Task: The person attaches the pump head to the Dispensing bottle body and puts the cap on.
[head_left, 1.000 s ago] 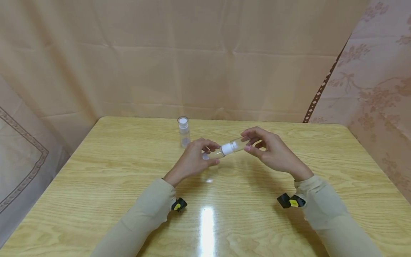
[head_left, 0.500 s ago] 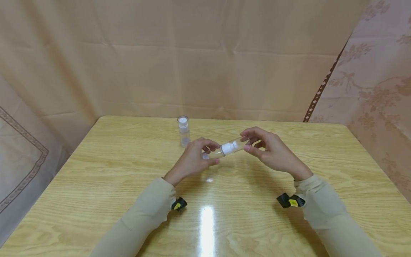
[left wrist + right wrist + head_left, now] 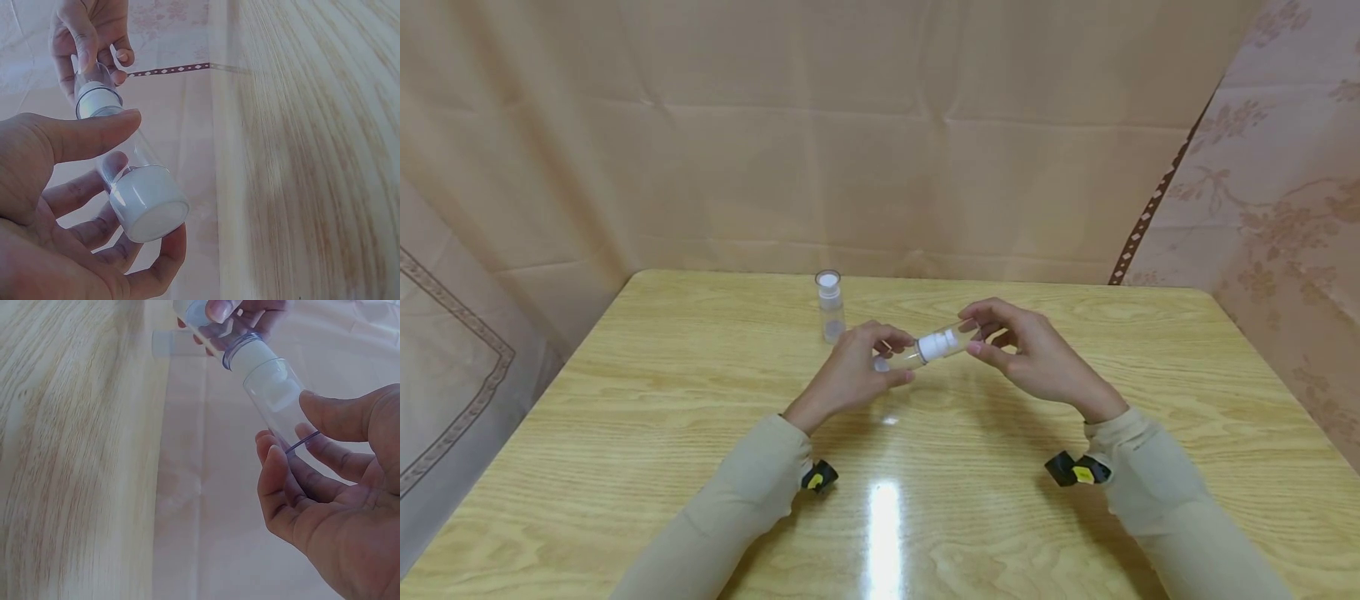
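Observation:
In the head view a clear pump bottle [image 3: 910,359] is tilted above the table, its white pump head [image 3: 934,345] up and to the right. My left hand [image 3: 865,362] grips the bottle's body between thumb and fingers. The bottle's white base [image 3: 150,203] faces the left wrist camera. With thumb and fingertips, my right hand [image 3: 1026,350] pinches a clear cap [image 3: 965,332] that sits around the pump's nozzle [image 3: 284,394]. In the right wrist view the cap's near edge overlaps the white collar [image 3: 255,357].
A second clear bottle [image 3: 831,312] with a white top stands upright behind my left hand. The wood-grain table [image 3: 625,400] ends in front of a beige curtain [image 3: 880,150]. Black wrist cameras [image 3: 1077,469] hang under both sleeves.
My right hand has moved slightly left, and the clear cap has slid a little further over the pump head. My left hand and the standing bottle have stayed put.

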A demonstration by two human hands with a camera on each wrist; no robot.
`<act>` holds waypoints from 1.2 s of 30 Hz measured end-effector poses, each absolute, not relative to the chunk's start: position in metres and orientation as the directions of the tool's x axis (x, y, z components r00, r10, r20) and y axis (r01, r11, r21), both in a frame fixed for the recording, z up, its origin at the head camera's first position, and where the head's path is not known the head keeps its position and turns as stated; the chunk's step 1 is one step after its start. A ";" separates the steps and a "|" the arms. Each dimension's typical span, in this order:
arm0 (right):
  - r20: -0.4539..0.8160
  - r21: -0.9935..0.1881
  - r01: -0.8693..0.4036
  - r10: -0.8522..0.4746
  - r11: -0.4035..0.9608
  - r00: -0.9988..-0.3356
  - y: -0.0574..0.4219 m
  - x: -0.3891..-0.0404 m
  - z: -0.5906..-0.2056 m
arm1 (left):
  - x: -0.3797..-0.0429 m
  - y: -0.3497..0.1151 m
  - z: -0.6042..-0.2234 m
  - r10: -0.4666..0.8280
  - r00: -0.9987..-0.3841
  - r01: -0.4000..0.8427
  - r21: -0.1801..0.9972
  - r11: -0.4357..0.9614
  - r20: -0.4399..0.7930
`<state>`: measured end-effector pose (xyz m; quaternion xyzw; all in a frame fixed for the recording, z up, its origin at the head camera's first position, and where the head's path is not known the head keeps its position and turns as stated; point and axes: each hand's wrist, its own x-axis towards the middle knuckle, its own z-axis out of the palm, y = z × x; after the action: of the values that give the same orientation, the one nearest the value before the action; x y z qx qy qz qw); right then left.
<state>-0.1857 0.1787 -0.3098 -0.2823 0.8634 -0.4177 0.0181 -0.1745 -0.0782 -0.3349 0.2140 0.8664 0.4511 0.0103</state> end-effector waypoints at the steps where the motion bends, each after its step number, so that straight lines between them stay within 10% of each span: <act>1: 0.204 -0.732 -0.472 -0.503 0.492 -0.840 0.179 -0.186 -0.310 | -0.174 -0.078 -0.335 0.380 -0.909 0.361 0.786 0.502 0.174; 36: 0.205 -0.736 -0.481 -0.520 0.476 -0.829 0.170 -0.183 -0.316 | -0.173 -0.074 -0.337 0.390 -0.905 0.362 0.786 0.502 0.167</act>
<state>-0.1828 0.1703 -0.3163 -0.2913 0.8587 -0.4209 0.0232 -0.1726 -0.0744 -0.3366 0.2169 0.8665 0.4493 0.0160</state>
